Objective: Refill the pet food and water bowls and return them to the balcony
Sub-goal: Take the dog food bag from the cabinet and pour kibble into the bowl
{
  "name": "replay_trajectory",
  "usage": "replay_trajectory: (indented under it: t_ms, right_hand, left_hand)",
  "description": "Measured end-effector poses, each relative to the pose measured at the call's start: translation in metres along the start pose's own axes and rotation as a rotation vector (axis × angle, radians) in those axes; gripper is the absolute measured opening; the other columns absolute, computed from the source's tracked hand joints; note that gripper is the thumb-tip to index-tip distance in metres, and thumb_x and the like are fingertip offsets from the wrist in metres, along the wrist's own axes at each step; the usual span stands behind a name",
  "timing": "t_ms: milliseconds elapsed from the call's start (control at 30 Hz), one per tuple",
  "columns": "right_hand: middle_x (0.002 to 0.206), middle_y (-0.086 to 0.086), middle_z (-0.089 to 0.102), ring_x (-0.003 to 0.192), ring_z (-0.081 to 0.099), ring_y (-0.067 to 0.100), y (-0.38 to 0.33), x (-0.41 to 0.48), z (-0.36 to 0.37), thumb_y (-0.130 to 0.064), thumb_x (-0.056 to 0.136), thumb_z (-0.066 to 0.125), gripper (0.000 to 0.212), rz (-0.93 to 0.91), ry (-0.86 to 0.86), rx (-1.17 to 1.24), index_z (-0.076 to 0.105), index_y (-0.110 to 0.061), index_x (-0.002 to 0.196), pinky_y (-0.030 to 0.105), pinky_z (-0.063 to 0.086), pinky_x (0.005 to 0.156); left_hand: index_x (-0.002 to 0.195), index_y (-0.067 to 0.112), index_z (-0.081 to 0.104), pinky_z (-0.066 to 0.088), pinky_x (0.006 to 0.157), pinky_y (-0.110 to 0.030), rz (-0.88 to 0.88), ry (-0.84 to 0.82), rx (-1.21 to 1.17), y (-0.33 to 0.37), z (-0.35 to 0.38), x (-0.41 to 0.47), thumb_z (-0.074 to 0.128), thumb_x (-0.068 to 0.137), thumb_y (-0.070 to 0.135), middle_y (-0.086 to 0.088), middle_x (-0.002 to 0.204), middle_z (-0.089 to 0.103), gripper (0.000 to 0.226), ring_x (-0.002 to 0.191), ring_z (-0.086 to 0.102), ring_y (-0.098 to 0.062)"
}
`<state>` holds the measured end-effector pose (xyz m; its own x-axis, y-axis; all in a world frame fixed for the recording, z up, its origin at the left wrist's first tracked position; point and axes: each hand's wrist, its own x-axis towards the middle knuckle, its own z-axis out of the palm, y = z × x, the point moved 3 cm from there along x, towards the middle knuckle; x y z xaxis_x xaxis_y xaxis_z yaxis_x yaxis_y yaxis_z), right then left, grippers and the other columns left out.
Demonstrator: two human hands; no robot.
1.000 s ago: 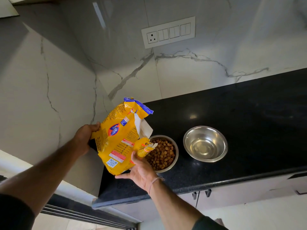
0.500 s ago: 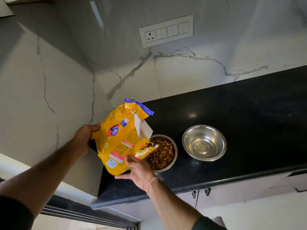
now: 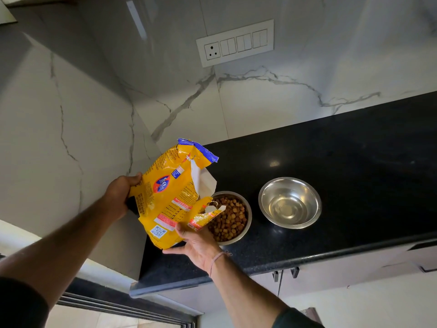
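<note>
Left grip (image 3: pixel 118 197) clasps the crinkly yellow plastic food bag (image 3: pixel 165 200), right grip (image 3: pixel 198 245) pinches its underside; round steel kibble bowl (image 3: pixel 248 223) sits just rightward

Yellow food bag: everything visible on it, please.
The yellow food bag is a glossy, crinkled pouch with blue top strip, red and blue print and a QR code. Its torn-open mouth, white inside, tilts toward the kibble bowl. Held above the black counter: left hand grips its side, right hand holds its lower edge.
</note>
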<state>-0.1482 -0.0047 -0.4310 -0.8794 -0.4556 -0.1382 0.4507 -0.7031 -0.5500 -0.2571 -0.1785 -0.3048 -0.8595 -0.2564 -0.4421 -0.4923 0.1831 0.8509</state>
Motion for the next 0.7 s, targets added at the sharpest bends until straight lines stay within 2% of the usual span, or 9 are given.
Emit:
replay_trajectory:
  t_ms: [133, 233, 333, 567, 633, 700]
  right_hand:
    - [0.139, 0.006, 0.066, 0.13, 0.059, 0.036, 0.0029, 0.0003, -0.0002, -0.002, 0.094, 0.07, 0.059, -0.015, 0.022, -0.035, 0.052, -0.028, 0.144, 0.071, 0.051, 0.095]
    - [0.139, 0.007, 0.066, 0.13, 0.058, 0.037, 0.0025, 0.0005, 0.0003, -0.008, 0.088, 0.076, 0.062, -0.021, 0.051, -0.033, 0.053, -0.027, 0.142, 0.07, 0.052, 0.093]
    - [0.141, 0.008, 0.064, 0.132, 0.056, 0.038, 0.0029, 0.0009, 0.0, -0.013, 0.083, 0.08, 0.067, -0.013, 0.062, -0.021, 0.053, -0.027, 0.143, 0.069, 0.053, 0.092]
    - [0.139, 0.009, 0.065, 0.13, 0.058, 0.04, 0.0036, 0.0012, -0.0035, -0.011, 0.092, 0.072, 0.054, 0.01, 0.08, 0.013, 0.054, -0.027, 0.141, 0.072, 0.05, 0.094]
    - [0.138, 0.008, 0.066, 0.129, 0.059, 0.038, 0.0032, 0.0014, -0.0045, -0.01, 0.095, 0.07, 0.052, 0.007, 0.079, 0.011, 0.054, -0.027, 0.141, 0.072, 0.051, 0.094]
    - [0.139, 0.008, 0.065, 0.13, 0.058, 0.038, 0.0044, 0.0022, -0.0047, -0.01, 0.096, 0.069, 0.053, 0.006, 0.061, 0.005, 0.053, -0.027, 0.143, 0.072, 0.05, 0.095]
  left_hand:
    - [0.102, 0.015, 0.07, 0.054, 0.071, -0.043, -0.002, 0.007, -0.015, 0.0, 0.0005, -0.0004, 0.053, 0.1, 0.042, -0.012, 0.091, 0.075, 0.033, 0.081, 0.068, -0.033]
    - [0.098, 0.015, 0.071, 0.054, 0.073, -0.043, -0.008, 0.012, -0.028, -0.0008, 0.0015, -0.0017, 0.054, 0.1, 0.041, -0.008, 0.079, 0.077, 0.031, 0.081, 0.069, -0.033]
    - [0.099, 0.015, 0.071, 0.054, 0.073, -0.043, -0.005, 0.009, -0.039, -0.0007, 0.0015, -0.0024, 0.054, 0.101, 0.041, -0.009, 0.083, 0.078, 0.031, 0.081, 0.069, -0.033]
    - [0.096, 0.016, 0.068, 0.052, 0.071, -0.041, 0.01, 0.02, -0.035, 0.0001, 0.003, -0.0032, 0.053, 0.102, 0.038, -0.005, 0.069, 0.077, 0.027, 0.08, 0.067, -0.032]
    - [0.099, 0.015, 0.068, 0.053, 0.073, -0.042, 0.015, 0.019, -0.03, 0.0006, 0.0031, -0.0041, 0.053, 0.101, 0.038, -0.008, 0.076, 0.077, 0.028, 0.081, 0.067, -0.032]
    - [0.106, 0.014, 0.069, 0.053, 0.077, -0.043, 0.015, 0.017, -0.038, 0.0009, 0.0014, -0.0036, 0.054, 0.1, 0.039, -0.012, 0.094, 0.076, 0.029, 0.082, 0.068, -0.032]
